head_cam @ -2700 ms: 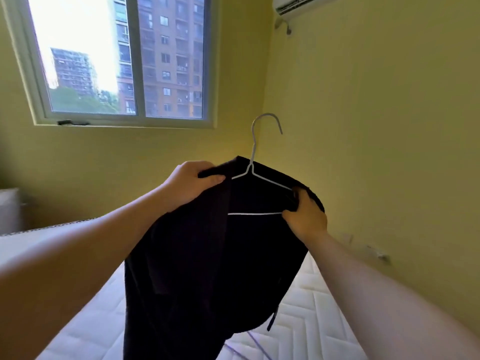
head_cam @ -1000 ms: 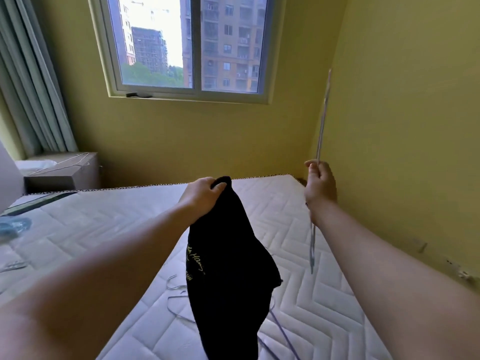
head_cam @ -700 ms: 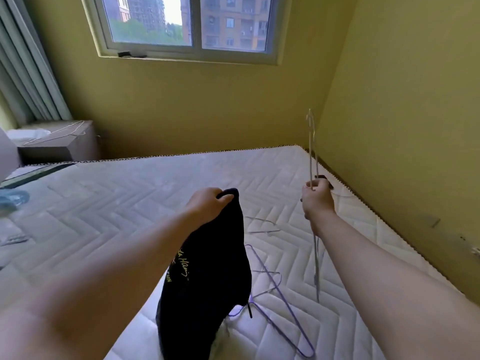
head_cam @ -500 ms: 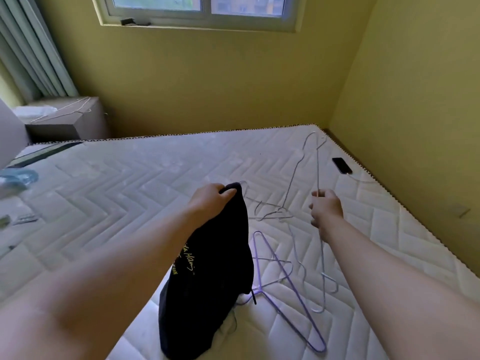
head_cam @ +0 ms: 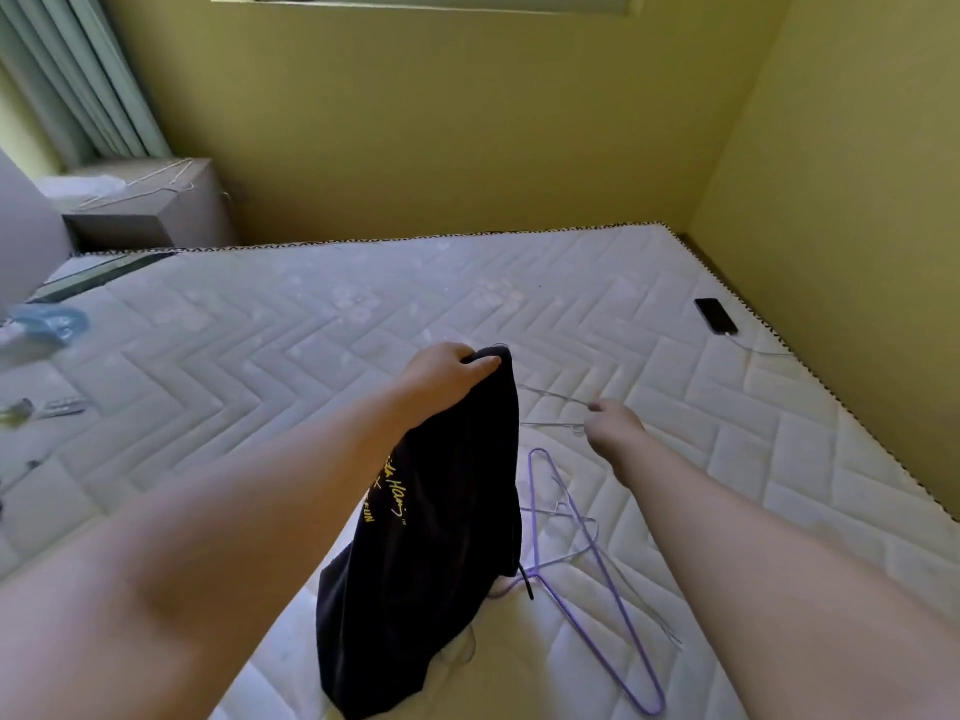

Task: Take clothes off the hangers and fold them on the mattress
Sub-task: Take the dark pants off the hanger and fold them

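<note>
My left hand [head_cam: 451, 370] grips the top edge of a black garment [head_cam: 431, 553] with yellow lettering; it hangs down and its lower end rests on the white quilted mattress [head_cam: 260, 356]. To its right my right hand [head_cam: 615, 432] is low over the mattress, fingers curled round the corner of a thin white wire hanger [head_cam: 551, 396] that lies nearly flat. A purple hanger [head_cam: 597, 579] lies on the mattress between my arms, across another pale wire hanger [head_cam: 566, 517].
A black phone [head_cam: 716, 315] on a charging cable lies near the mattress's right edge by the yellow wall. A cardboard box [head_cam: 150, 200] and curtain stand at the far left. A blue object [head_cam: 52, 324] and small items [head_cam: 57, 406] lie on the left side.
The garment came off the white hanger. My right hand swung the hanger from upright down to the mattress, while my left lowered the garment. My view tilted down from the window.
</note>
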